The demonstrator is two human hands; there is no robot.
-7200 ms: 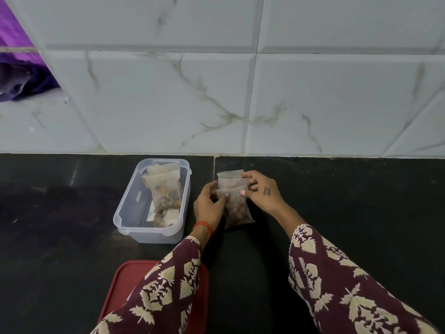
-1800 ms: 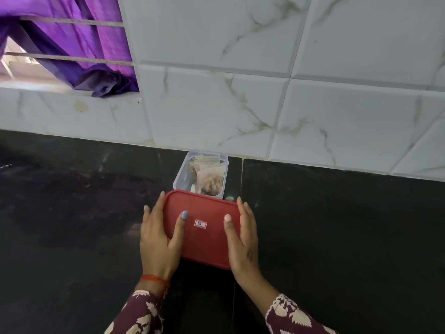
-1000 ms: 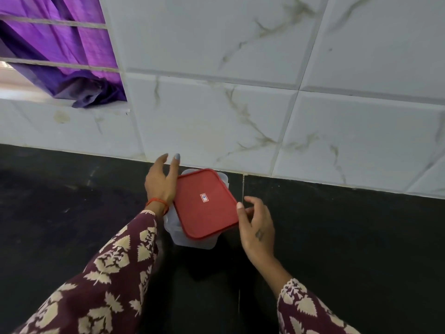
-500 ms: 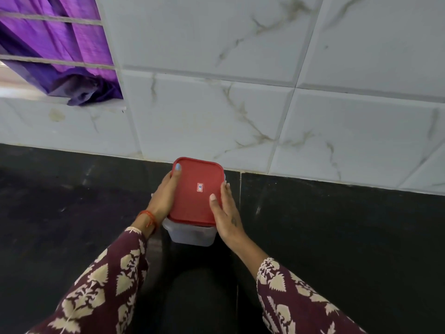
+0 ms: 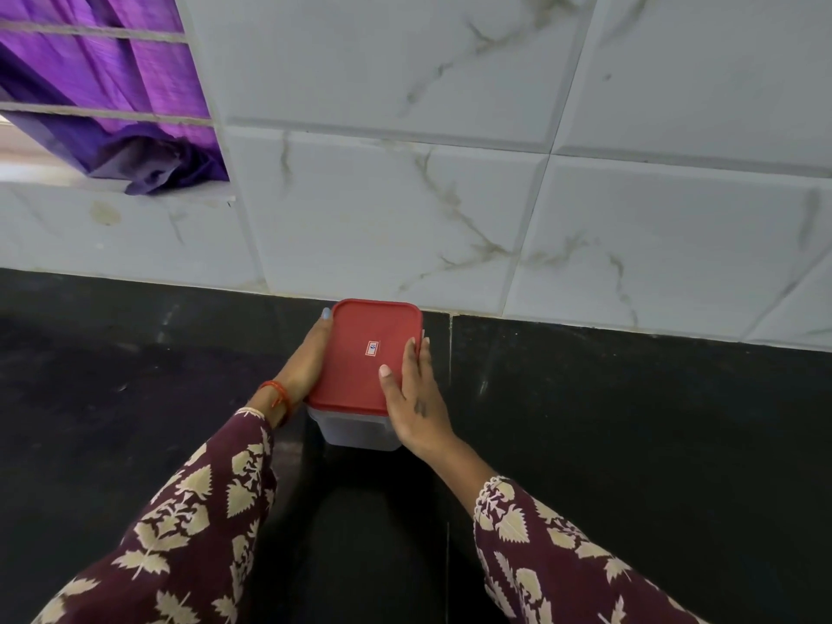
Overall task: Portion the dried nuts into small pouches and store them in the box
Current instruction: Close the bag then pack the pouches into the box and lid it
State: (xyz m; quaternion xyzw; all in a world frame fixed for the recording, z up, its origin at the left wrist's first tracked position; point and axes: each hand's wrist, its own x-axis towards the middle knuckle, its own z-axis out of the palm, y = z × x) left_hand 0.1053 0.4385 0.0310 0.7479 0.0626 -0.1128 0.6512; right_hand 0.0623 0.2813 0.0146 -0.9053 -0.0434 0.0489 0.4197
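Observation:
A clear plastic box [image 5: 360,432] stands on the black counter close to the tiled wall. A red lid [image 5: 364,358] with a small white label lies flat over its top and hides the pouches inside. My left hand [image 5: 308,362] lies along the lid's left edge, fingers stretched to the far corner. On the lid's right side rests my right hand [image 5: 414,398], thumb on top and fingers over the right edge. Both hands press against the lid.
The black stone counter [image 5: 630,443] stretches to both sides, with a seam just right of the box. White marble-look wall tiles [image 5: 450,195] rise right behind the box. A purple curtain [image 5: 103,105] hangs at a window opening at the upper left.
The lid, tilted and askew on the box a second ago, now sits square on it. Both hands have shifted to the lid's two long sides.

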